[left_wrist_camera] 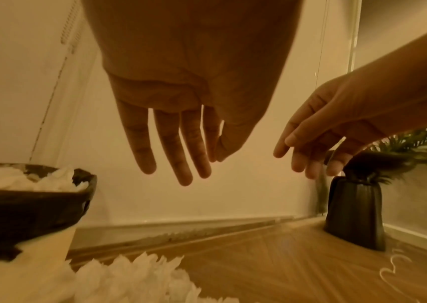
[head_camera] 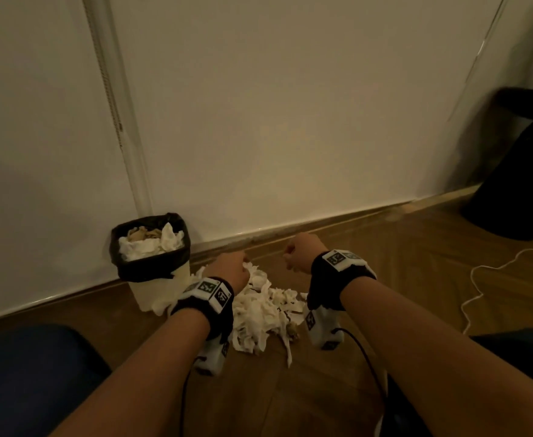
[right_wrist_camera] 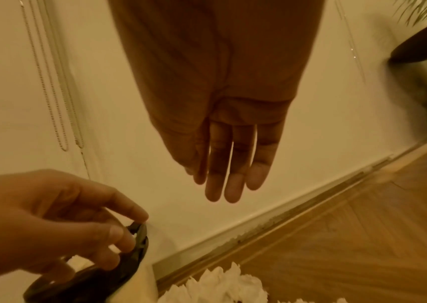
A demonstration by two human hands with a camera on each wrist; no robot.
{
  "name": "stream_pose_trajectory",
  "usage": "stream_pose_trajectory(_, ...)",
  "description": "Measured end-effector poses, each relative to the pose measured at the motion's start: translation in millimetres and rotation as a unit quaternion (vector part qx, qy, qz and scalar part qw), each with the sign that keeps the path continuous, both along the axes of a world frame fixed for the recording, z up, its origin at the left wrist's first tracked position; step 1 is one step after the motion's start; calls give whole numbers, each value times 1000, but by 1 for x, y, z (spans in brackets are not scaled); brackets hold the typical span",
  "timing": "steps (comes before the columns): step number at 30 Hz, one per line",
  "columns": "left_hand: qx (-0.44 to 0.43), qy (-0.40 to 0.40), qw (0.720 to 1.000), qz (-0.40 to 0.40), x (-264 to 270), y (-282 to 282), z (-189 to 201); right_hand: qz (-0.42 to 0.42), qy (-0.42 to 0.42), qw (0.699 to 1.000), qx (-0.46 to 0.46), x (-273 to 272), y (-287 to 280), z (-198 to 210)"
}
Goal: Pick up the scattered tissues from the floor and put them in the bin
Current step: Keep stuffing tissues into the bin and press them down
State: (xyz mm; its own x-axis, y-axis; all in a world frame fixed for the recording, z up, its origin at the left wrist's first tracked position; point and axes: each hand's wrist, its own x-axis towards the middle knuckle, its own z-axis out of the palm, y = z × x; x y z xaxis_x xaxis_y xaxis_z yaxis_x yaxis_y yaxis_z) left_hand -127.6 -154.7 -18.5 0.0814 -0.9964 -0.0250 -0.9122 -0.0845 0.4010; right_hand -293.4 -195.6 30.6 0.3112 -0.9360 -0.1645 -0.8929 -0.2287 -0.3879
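Observation:
A small cream bin (head_camera: 164, 288) with a black liner stands against the wall, heaped with crumpled tissues. Right of it, a pile of white tissues (head_camera: 265, 313) lies on the wooden floor. My left hand (head_camera: 230, 266) hovers over the pile's far left edge, close to the bin. In the left wrist view this hand (left_wrist_camera: 178, 164) hangs with straight fingers and holds nothing, above the tissues (left_wrist_camera: 134, 278) and beside the bin (left_wrist_camera: 25, 209). My right hand (head_camera: 300, 250) is raised above the floor at the pile's far right. Its fingers (right_wrist_camera: 233, 184) are straight and empty.
A black plant pot (head_camera: 517, 171) stands in the right corner. A white cord (head_camera: 479, 285) snakes over the floor near it. The wall and skirting board (head_camera: 322, 225) run just behind the pile. A blue-clad knee (head_camera: 32, 373) is at the lower left.

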Motion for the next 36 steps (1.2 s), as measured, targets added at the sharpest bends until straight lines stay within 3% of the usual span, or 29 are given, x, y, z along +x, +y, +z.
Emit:
stream_pose_trajectory(6,78,14,997,13,-21,-19,-75,-32,2,997,76,-17,-29,-81)
stream_pose_trajectory(11,132,22,990,-48,-53,-26,-139,-77,20,987,138,-29,-51,-145)
stream_pose_trajectory(20,182,7,975,-128,-87,-34,-241,-72,79,974,200,-35,-81,-226)
stream_pose_trajectory(31,225,-72,955,-178,-98,-60,-272,-39,132,959,248,-20,-97,-283)
stream_pose_trajectory(36,262,-39,952,-152,-91,-63,-283,-20,139,957,255,-19,-95,-305)
